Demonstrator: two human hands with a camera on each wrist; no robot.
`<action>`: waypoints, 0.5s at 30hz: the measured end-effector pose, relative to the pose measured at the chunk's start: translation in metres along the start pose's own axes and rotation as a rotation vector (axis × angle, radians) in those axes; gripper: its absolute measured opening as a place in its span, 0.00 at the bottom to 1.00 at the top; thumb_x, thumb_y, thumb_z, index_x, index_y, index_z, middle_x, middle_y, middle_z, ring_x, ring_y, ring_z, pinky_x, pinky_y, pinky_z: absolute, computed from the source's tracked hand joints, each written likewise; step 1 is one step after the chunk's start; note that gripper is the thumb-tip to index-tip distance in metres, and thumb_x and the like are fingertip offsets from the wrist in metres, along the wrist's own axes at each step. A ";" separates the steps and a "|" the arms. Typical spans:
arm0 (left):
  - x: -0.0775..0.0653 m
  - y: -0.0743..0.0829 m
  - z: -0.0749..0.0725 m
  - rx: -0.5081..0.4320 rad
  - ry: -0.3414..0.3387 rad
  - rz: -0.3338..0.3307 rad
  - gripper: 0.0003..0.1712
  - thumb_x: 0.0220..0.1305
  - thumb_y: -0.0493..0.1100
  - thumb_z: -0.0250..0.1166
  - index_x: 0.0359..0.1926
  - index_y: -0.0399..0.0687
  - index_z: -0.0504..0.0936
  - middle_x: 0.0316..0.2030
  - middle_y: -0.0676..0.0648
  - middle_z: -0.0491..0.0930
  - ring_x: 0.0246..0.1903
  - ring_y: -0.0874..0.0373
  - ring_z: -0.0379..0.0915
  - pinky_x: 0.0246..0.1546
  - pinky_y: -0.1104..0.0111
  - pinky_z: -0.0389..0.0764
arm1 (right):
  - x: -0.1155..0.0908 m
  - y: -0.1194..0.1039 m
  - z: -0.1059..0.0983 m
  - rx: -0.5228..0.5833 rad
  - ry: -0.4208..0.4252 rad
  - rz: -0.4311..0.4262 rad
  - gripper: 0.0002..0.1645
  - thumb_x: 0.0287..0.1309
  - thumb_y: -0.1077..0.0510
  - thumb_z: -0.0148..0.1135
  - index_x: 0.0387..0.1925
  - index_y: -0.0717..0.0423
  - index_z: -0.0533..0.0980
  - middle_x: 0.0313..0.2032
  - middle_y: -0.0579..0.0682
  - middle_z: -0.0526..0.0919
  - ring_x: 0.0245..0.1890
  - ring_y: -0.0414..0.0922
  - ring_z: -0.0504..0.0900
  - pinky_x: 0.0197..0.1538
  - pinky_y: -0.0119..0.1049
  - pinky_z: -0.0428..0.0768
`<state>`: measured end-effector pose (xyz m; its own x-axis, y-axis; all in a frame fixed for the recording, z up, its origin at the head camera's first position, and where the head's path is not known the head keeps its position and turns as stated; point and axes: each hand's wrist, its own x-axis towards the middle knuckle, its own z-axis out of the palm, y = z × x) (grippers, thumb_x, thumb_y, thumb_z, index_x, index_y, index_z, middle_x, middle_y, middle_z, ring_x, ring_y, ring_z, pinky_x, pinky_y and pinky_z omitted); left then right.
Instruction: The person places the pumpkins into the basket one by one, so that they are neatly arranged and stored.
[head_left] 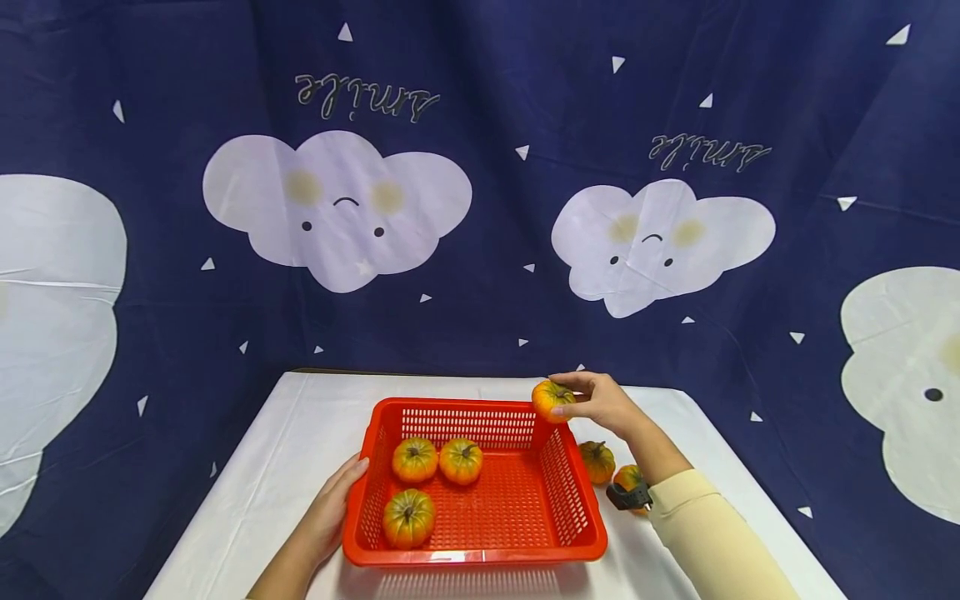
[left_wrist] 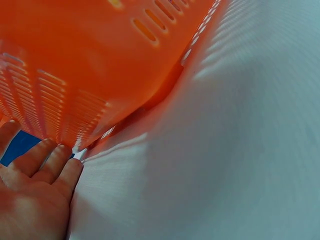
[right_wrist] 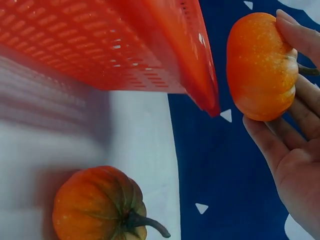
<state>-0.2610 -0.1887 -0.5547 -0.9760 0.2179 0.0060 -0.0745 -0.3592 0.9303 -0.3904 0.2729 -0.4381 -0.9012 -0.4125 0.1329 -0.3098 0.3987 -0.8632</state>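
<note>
A small orange pumpkin [right_wrist: 260,67] is gripped between the thumb and fingers of my right hand [head_left: 600,402], held at the far right corner of a red plastic basket [head_left: 480,557]. In the head view this pumpkin overlaps the basket's rim; the right wrist view shows a gap between them. My left hand [head_left: 330,508] rests against the basket's left side, its fingers fairly straight along the slotted wall [left_wrist: 65,105]. Inside the basket, toward the left, sit three pumpkins: a back left one [head_left: 415,460], one beside it [head_left: 461,462] and a front one [head_left: 408,518].
Right of the basket, on the white table [head_left: 247,492], stand a pumpkin [head_left: 597,462] and another one [head_left: 628,477] partly hidden by the right wrist's black strap [head_left: 630,497]. A dark blue curtain [head_left: 495,317] with printed clouds hangs behind the table.
</note>
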 end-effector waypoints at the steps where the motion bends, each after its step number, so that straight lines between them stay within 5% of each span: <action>1: 0.000 0.000 0.000 -0.001 -0.005 0.002 0.38 0.85 0.51 0.48 0.81 0.31 0.51 0.71 0.29 0.66 0.66 0.43 0.71 0.63 0.55 0.77 | 0.000 -0.001 0.001 -0.002 -0.011 0.001 0.39 0.54 0.58 0.83 0.67 0.60 0.79 0.61 0.58 0.82 0.57 0.55 0.83 0.54 0.41 0.85; 15: -0.001 0.000 -0.001 -0.010 -0.006 0.006 0.37 0.85 0.51 0.48 0.80 0.30 0.52 0.70 0.27 0.67 0.66 0.38 0.69 0.63 0.52 0.77 | 0.010 -0.015 0.019 -0.138 -0.172 -0.085 0.37 0.50 0.54 0.86 0.61 0.57 0.82 0.55 0.50 0.86 0.55 0.50 0.85 0.61 0.50 0.80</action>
<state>-0.2603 -0.1896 -0.5549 -0.9751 0.2216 0.0137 -0.0709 -0.3693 0.9266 -0.3891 0.2469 -0.4329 -0.8088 -0.5783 0.1065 -0.4312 0.4601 -0.7761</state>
